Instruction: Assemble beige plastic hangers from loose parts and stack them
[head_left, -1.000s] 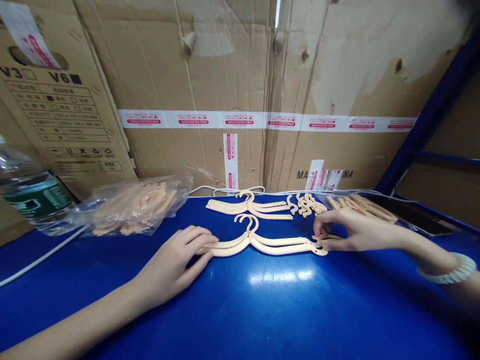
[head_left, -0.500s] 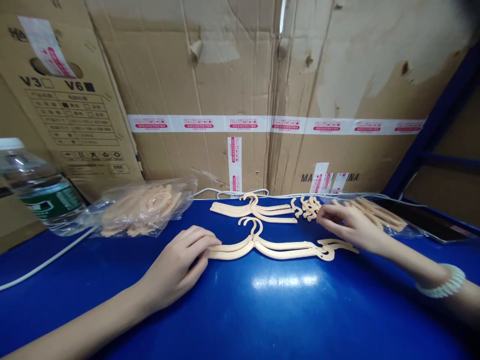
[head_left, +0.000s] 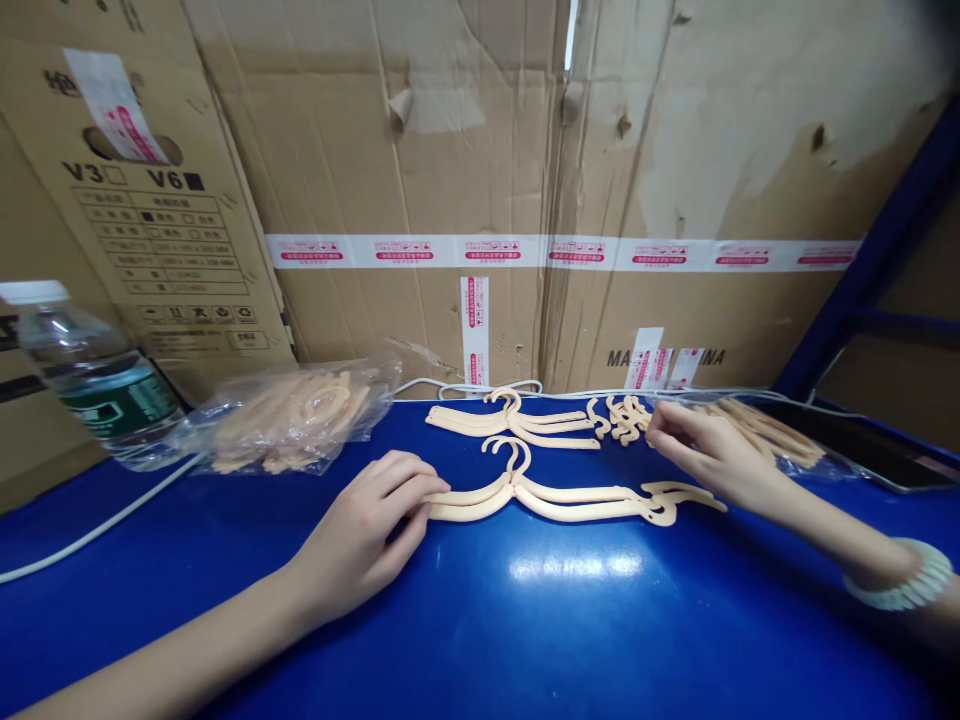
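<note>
Two beige folding clothes hangers (head_left: pixel 577 503) lie one behind the other on the blue table, their hooks pointing away from me. My left hand (head_left: pixel 375 520) is closed round the left ends of their arms, thumb in front. At their right end lie loose curved beige pieces (head_left: pixel 660 512). My right hand (head_left: pixel 705 445) is beside a small pile of beige hook pieces (head_left: pixel 626 415), with thumb and fingertips drawn together; what they hold, if anything, is hidden. Behind the front pair are more beige hangers (head_left: pixel 472 423), lying flat.
On the left stand a water bottle (head_left: pixel 112 400) and a clear bag of beige parts (head_left: pixel 300 415). Behind my right hand lie another bag of parts (head_left: pixel 772 430) and a dark phone-like device (head_left: pixel 870 450). White cable (head_left: pixel 112 525) runs along the table; cardboard (head_left: pixel 420 330) walls the back.
The whole view has shifted slightly. My right hand has drawn a little to the right of the small pieces. My left hand stays on the hanger ends.
</note>
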